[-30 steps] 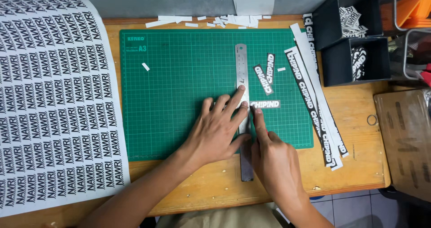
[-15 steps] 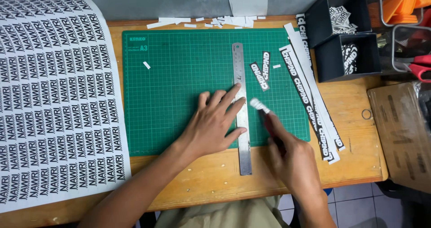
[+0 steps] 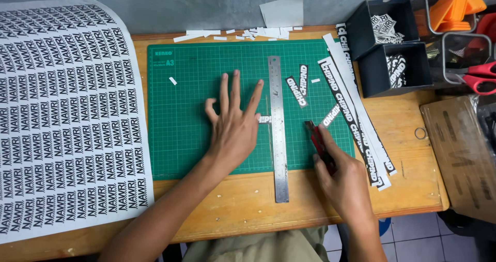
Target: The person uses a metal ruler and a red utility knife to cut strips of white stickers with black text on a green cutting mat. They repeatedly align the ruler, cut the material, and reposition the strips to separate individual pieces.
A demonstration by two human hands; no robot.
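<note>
Left hand [image 3: 235, 130] flat on the green cutting mat [image 3: 196, 133], fingers [image 3: 236, 89] spread wide and gripping nothing, heel toward the mat's near edge. Just right of the index and middle fingertips, a small black sticker strip [image 3: 264, 119], half tucked under the steel ruler [image 3: 277, 128]; hard to tell whether fingertip and strip touch. Ruler lying lengthwise, away-to-near, immediately right of those fingers, its near end overhanging the mat onto the wooden table [image 3: 248, 210]. Right hand [image 3: 346, 182] on the ruler's far side, fingers curled closed around a red-and-black utility knife [image 3: 318, 143], tip pointing up and left, resting on the mat close to the ruler. Beyond the knife tip, two cut black stickers [image 3: 299, 84]. Right of the knuckles, long printed strips [image 3: 356, 117] running diagonally off the mat. Far left of the spread fingers, a large printed sheet [image 3: 67, 117].
</note>
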